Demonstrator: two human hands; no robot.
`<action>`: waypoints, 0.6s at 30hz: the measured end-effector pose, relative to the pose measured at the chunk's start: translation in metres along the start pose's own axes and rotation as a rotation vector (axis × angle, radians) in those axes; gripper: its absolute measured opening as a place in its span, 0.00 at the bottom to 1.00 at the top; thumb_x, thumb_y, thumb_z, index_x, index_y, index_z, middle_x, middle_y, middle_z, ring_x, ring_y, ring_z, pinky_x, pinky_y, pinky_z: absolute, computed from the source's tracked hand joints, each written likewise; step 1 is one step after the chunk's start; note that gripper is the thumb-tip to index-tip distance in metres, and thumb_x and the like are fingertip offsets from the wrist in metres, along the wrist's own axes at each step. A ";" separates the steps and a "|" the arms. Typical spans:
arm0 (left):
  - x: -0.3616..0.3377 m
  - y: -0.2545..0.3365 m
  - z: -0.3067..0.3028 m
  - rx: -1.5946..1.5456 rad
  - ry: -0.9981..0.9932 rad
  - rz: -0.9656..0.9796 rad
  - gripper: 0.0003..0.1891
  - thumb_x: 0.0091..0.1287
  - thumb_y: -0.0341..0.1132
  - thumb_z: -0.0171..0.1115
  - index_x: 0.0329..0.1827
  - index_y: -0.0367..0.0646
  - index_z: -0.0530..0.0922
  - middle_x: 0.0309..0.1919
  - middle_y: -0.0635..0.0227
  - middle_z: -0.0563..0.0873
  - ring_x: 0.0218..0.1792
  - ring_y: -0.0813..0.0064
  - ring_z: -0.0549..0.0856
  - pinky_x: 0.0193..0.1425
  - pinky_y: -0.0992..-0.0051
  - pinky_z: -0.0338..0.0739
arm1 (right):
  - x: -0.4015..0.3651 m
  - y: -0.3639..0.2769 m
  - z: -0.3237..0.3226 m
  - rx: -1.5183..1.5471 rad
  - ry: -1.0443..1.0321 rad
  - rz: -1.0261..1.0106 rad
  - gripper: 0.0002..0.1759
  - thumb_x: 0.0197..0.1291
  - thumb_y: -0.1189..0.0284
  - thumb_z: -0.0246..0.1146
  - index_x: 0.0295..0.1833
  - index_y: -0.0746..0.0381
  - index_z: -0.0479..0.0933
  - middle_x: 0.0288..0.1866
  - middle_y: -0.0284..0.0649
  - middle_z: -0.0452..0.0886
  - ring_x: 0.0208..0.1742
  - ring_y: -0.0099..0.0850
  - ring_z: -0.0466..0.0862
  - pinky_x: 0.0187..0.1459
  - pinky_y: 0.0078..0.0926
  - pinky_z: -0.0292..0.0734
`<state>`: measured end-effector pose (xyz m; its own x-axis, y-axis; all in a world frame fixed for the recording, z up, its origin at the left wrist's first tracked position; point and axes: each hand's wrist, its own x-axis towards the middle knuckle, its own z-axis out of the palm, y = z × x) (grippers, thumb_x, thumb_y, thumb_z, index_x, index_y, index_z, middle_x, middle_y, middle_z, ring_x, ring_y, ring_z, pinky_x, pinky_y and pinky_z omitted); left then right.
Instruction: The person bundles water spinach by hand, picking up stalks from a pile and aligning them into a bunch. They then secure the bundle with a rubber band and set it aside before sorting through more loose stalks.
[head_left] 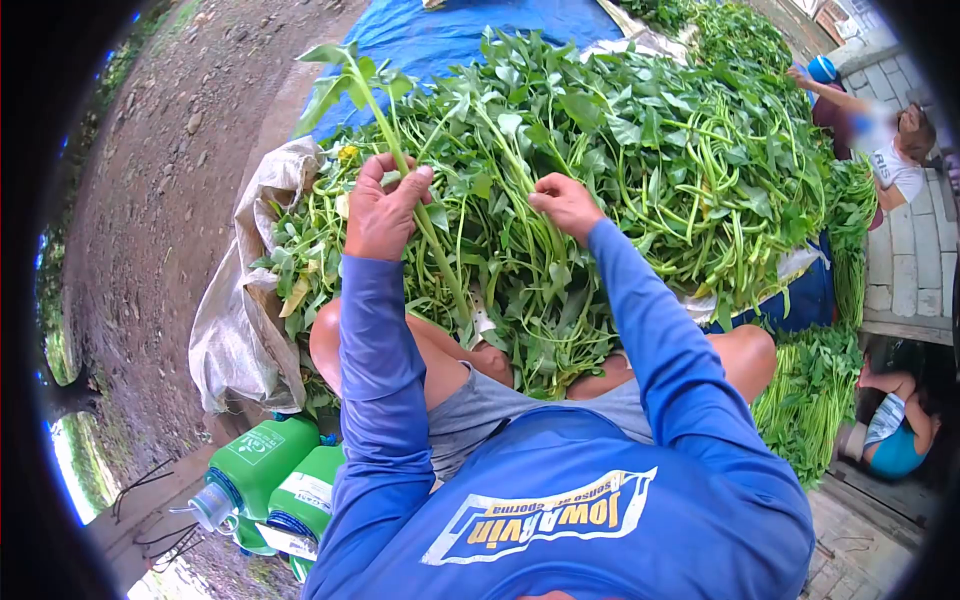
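Note:
My left hand (384,212) is closed on a long, thick water spinach stalk (439,258), held slantwise with its leafy tip above the hand. To the right, my right hand (568,207) pinches among upright water spinach stems (512,152); how many it grips is hard to see. Both hands are over a large heap of water spinach (640,140), which spreads in front of my bent knees and between my legs. Its loose leaves and stems lie tangled together.
A blue tarp (430,45) lies behind the heap, and a whitish woven sack (240,350) edges its left side. Green jugs (265,452) stand at lower left. More greens (800,390) are piled at right, near two other people (890,175).

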<state>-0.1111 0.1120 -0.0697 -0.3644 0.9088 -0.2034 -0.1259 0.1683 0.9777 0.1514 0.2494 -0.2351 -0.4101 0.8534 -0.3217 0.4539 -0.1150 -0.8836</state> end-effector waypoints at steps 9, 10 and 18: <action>0.010 -0.041 0.033 0.099 -0.055 0.175 0.14 0.74 0.42 0.72 0.47 0.39 0.82 0.32 0.73 0.86 0.33 0.85 0.80 0.38 0.79 0.75 | -0.132 -0.069 -0.070 0.489 0.074 -0.041 0.16 0.74 0.65 0.68 0.59 0.62 0.82 0.43 0.28 0.85 0.44 0.18 0.82 0.44 0.20 0.79; 0.011 -0.044 0.040 0.075 -0.056 0.190 0.14 0.74 0.42 0.72 0.47 0.39 0.81 0.32 0.73 0.86 0.32 0.85 0.79 0.37 0.79 0.75 | -0.141 -0.071 -0.074 0.463 0.079 -0.077 0.16 0.74 0.64 0.68 0.60 0.61 0.82 0.44 0.28 0.85 0.44 0.17 0.83 0.44 0.20 0.79; 0.000 -0.059 0.080 0.211 -0.067 0.198 0.15 0.73 0.40 0.73 0.49 0.38 0.81 0.30 0.70 0.86 0.29 0.83 0.79 0.34 0.76 0.75 | -0.169 -0.069 -0.064 0.506 0.252 -0.187 0.17 0.72 0.67 0.71 0.60 0.63 0.83 0.45 0.31 0.88 0.43 0.18 0.84 0.44 0.19 0.79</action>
<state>-0.0294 0.1324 -0.1231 -0.3004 0.9537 -0.0103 0.1384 0.0543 0.9889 0.2402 0.1461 -0.0982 -0.2179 0.9699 -0.1088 -0.0671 -0.1261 -0.9897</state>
